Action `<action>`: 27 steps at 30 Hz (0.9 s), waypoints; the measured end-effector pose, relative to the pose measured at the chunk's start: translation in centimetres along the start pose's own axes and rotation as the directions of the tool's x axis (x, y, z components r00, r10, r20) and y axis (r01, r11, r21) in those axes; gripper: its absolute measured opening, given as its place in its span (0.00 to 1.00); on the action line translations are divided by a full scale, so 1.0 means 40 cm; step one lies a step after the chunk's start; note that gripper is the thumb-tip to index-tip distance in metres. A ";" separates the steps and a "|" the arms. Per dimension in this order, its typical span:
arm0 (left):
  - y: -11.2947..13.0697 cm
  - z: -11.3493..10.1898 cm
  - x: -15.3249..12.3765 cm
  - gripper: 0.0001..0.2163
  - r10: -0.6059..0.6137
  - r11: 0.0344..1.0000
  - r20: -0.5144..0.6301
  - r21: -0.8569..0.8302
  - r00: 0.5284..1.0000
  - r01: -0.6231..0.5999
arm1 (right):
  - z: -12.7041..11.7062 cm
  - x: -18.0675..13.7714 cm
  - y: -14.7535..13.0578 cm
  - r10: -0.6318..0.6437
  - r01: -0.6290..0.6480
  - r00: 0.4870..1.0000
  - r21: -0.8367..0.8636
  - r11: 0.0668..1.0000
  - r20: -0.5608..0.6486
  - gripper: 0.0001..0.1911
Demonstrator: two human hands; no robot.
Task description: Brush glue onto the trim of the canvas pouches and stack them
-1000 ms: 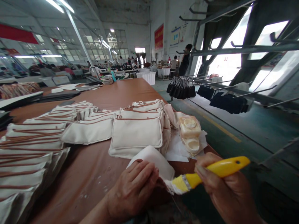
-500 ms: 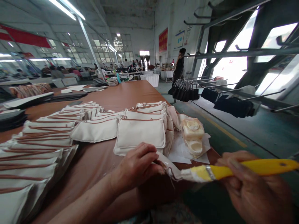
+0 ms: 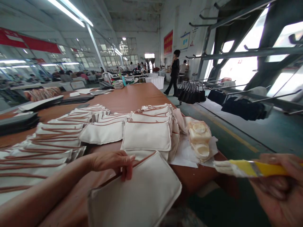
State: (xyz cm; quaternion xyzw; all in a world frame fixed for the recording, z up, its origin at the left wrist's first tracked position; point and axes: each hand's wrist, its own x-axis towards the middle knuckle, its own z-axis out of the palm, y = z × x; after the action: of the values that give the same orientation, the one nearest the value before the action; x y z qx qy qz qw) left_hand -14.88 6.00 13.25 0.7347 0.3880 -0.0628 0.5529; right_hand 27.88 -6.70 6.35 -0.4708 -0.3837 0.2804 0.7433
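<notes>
My left hand pinches the brown-piped top edge of a cream fabric pouch that lies flat at the near edge of the brown table. My right hand is closed round the yellow handle of a paintbrush, held off the table's right side, its whitish bristles pointing left toward the table corner. Just beyond the pouch lies a stack of similar cream pouches. A glue-crusted container sits on white paper beside them.
Rows of overlapping cream pouches cover the left of the table. Dark material stacks lie further left. Metal racks with dark bags stand to the right over a green floor. A person walks in the aisle; others work far back.
The folded pouch under my left hand has been laid out flat toward me. My right hand has carried the brush away to the right, off the pouch. The distant person has walked left.
</notes>
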 end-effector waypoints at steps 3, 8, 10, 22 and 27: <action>-0.144 0.031 0.065 0.34 -0.147 0.975 -0.118 0.152 0.982 0.165 | 0.055 -0.026 0.011 0.228 -0.217 0.972 0.181 0.959 -0.046 0.15; -0.273 0.109 0.242 0.17 -0.040 0.892 -0.530 0.363 0.847 0.269 | 0.115 -0.061 0.042 0.395 -0.370 0.917 0.245 0.896 -0.061 0.19; -0.292 0.139 0.312 0.14 -0.050 0.887 -0.586 0.346 0.809 0.306 | 0.128 -0.071 0.058 0.422 -0.405 0.906 0.228 0.886 -0.030 0.21; -0.331 0.192 0.428 0.12 -0.126 0.932 -0.567 0.214 0.814 0.294 | 0.203 -0.095 0.249 0.449 -0.473 0.880 0.209 0.856 0.154 0.21; -0.294 0.221 0.402 0.12 -0.064 0.971 -0.541 0.162 0.839 0.178 | 0.220 -0.102 0.295 0.365 -0.370 0.913 -0.007 0.929 0.180 0.22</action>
State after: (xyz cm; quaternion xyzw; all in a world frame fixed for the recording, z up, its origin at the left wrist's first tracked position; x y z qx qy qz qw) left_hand -8.29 7.46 -7.48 0.7502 0.5631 0.0684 0.3397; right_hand 17.65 -0.92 -3.38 -0.4976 -0.3494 0.4611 0.6464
